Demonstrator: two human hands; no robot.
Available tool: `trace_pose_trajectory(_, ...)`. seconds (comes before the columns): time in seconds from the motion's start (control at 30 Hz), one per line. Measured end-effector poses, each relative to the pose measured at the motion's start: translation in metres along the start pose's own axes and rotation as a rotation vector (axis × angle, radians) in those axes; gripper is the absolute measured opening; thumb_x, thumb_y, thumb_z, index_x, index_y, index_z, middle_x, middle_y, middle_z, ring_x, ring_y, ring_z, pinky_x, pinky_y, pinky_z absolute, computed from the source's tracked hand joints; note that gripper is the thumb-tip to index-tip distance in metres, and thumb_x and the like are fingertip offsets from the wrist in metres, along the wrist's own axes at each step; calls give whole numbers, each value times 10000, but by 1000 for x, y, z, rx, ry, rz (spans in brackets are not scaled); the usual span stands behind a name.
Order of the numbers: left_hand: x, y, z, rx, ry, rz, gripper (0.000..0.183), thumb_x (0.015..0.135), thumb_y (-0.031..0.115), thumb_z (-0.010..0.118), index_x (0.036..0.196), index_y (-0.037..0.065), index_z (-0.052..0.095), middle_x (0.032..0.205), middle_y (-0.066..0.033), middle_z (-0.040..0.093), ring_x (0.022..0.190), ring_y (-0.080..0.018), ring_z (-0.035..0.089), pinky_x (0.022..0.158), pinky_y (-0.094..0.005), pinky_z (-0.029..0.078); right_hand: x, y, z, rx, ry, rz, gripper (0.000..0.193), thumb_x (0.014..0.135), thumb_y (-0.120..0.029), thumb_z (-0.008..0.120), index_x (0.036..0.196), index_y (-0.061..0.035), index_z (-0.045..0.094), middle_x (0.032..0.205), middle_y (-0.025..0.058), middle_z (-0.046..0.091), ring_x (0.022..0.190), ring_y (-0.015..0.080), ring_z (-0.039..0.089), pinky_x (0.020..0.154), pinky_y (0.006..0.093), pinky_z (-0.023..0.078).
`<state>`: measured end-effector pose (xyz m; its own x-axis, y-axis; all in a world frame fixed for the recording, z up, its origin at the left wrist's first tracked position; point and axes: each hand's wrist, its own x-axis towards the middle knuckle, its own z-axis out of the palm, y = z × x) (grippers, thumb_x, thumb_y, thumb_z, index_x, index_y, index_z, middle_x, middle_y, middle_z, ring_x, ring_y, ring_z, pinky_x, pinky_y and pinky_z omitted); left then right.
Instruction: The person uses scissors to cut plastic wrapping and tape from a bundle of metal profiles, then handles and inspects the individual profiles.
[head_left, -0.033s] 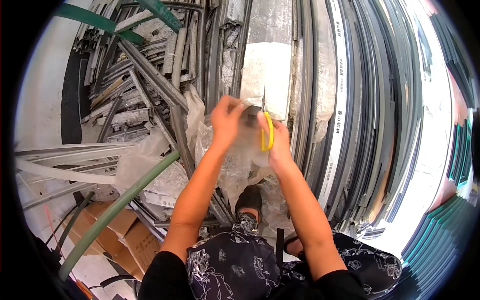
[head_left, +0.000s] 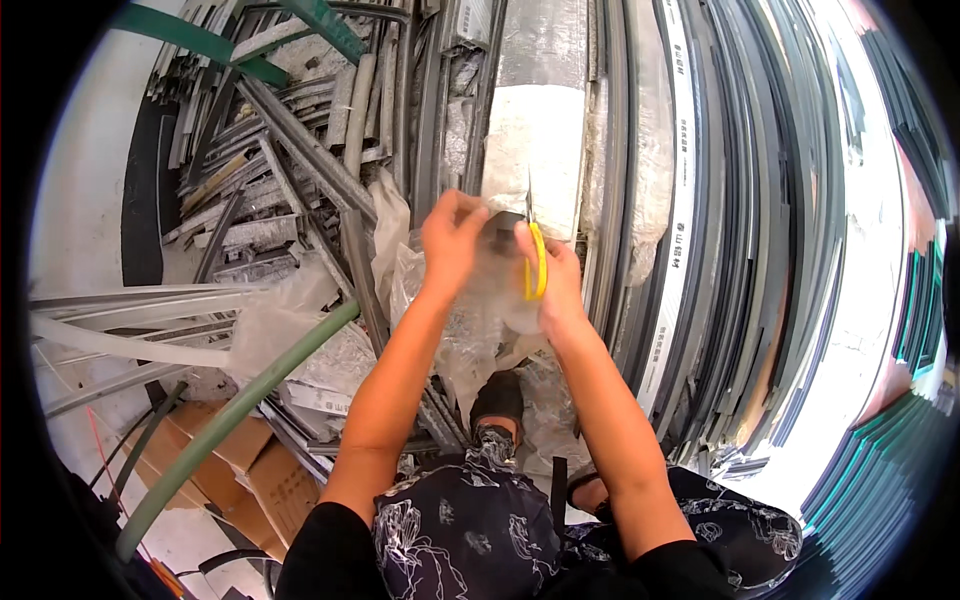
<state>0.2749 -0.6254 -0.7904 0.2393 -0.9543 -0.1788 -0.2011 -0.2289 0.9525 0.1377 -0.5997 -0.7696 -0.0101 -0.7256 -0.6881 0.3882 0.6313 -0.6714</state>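
Note:
My right hand [head_left: 562, 290] grips a pair of scissors [head_left: 541, 262] with yellow handles, their blades pointing away from me. The blades lie over the near end of a long flat bundle [head_left: 535, 140], wrapped in clear film with a bright white patch. To the left of the scissors, my left hand [head_left: 450, 240] pinches the edge of the thin clear plastic film [head_left: 497, 285]. That film hangs loose between my forearms, over a dark gap at the bundle's end. My left fingertips are partly hidden by the film and the hand itself.
Dark metal profiles [head_left: 735, 220] run lengthwise on the right, beside a white labelled strip [head_left: 682, 200]. Jumbled offcuts [head_left: 260, 190] fill the left. A green bar [head_left: 240, 420] slants over a cardboard box [head_left: 270, 480]. My shoe [head_left: 497, 398] stands among crumpled film.

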Motion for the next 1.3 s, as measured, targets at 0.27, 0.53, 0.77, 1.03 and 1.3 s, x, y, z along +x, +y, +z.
trace_pose_trajectory(0.27, 13, -3, -7, -499, 8, -353, 81, 849, 92, 584, 855, 53, 513, 818, -14, 543, 722, -96, 500, 649, -238, 415, 18, -37, -29, 184, -201, 288, 390, 760, -432, 685, 808, -68, 551, 659, 48, 551, 481, 115, 503, 424, 213, 409)
trace_pose_trajectory(0.53, 18, -16, -9, -167, -58, -186, 136, 827, 124, 618, 887, 44, 526, 852, -24, 554, 762, -111, 518, 691, -244, 423, 20, -52, -33, 144, -200, 391, 317, 791, -362, 675, 871, -81, 550, 686, 49, 563, 517, 105, 519, 411, 199, 399)
trace_pose_trajectory(0.77, 10, 12, 6, 632, -192, 510, 479, 630, 77, 722, 1080, 92, 561, 1140, -71, 512, 1089, -278, 451, 916, -376, 381, 20, -54, -38, 75, -244, 363, 330, 818, -389, 636, 868, -71, 565, 681, 30, 547, 517, 105, 501, 436, 209, 384)
trace_pose_trajectory(1.03, 27, 9, 2, 549, -219, 491, 352, 581, -1, 685, 915, 88, 623, 1075, -60, 552, 1042, -283, 484, 874, -372, 407, 21, -56, -39, -35, -238, 369, 371, 819, -426, 620, 875, -60, 580, 678, 20, 541, 540, 101, 488, 475, 215, 380)
trace_pose_trajectory(1.3, 40, -1, 7, 492, -54, 558, 178, 635, -13, 610, 808, 28, 596, 855, -55, 635, 834, -260, 582, 745, -333, 447, 7, -64, -29, -267, -190, 347, 426, 827, -453, 595, 861, -29, 574, 671, 31, 549, 553, 111, 506, 507, 224, 401)
